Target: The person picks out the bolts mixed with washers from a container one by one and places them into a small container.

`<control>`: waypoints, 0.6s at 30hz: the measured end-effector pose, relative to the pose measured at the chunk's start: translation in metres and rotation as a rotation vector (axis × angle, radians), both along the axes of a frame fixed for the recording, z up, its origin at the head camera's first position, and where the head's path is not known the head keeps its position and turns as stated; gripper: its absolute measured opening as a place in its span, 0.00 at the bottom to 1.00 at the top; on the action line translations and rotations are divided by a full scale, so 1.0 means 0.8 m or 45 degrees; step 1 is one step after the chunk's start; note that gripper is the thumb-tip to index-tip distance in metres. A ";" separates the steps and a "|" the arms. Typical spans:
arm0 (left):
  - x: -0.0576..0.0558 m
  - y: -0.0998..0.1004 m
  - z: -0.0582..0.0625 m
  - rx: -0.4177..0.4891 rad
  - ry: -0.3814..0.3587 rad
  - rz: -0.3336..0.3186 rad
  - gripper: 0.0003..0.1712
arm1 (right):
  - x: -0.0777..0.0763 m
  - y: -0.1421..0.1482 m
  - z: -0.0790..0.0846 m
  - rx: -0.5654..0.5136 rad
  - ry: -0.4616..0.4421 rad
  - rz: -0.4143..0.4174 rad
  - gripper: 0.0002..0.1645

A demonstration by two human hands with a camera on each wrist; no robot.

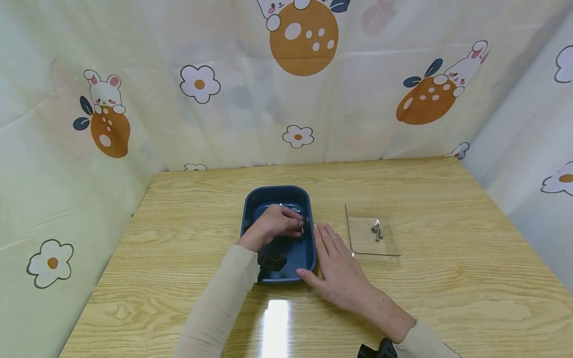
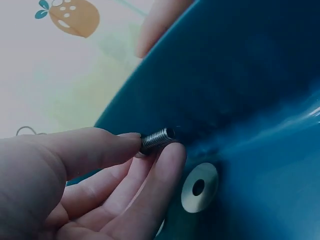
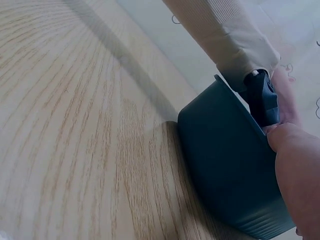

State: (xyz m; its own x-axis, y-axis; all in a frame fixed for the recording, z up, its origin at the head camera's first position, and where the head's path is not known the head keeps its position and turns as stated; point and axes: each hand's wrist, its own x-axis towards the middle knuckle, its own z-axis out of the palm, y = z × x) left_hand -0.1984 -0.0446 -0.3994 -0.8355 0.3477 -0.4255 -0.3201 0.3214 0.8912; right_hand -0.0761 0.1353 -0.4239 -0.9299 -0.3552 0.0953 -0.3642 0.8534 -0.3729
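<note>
Reaches, in the head view, with the left grip [image 1: 278, 221] into a dark blue, round-cornered rectangular plastic tub [image 1: 297, 253] on a pale wood-grain desk [image 1: 447, 268]. Lays the right grip [image 1: 338, 267] along the outside of the tub's right wall, with fingers straight, thumb spread by the front right corner, and nothing clasped. Includes, to the right, a clear square plastic sheet [image 1: 362, 243] with several small silver metal screws [image 1: 378, 231] on top; takes in, behind, a pale cloth backdrop [image 1: 250, 114] printed with white rabbits, orange fruit and white flowers.

Clamps, in the left wrist view, a short, silver, threaded metal bolt [image 2: 158, 139] between thumb and fingers of the left grip, inside the tub just in front of a blue wall. Catches just beside the fingertips a flat, round silver metal washer [image 2: 210, 184] with a central hole, perhaps leaning on the wall, though too dim to be sure.

Shows, in the right wrist view, the tub from outside, upright on the desk, with the right grip at the rim and a black device [image 3: 263, 100] at the cuff of a beige left sleeve [image 3: 227, 37].
</note>
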 end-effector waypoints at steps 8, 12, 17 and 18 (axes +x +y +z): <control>0.001 -0.003 0.009 0.073 0.015 0.005 0.17 | 0.001 0.003 0.004 -0.015 -0.020 0.000 0.58; 0.000 -0.004 0.012 0.081 0.039 0.013 0.17 | 0.001 0.006 0.005 -0.011 -0.023 0.002 0.57; -0.001 -0.005 0.017 0.086 0.055 0.031 0.16 | 0.000 0.011 0.008 -0.001 -0.018 0.007 0.57; -0.001 -0.006 0.019 0.088 0.057 0.035 0.16 | 0.000 0.012 0.008 0.000 -0.015 0.006 0.58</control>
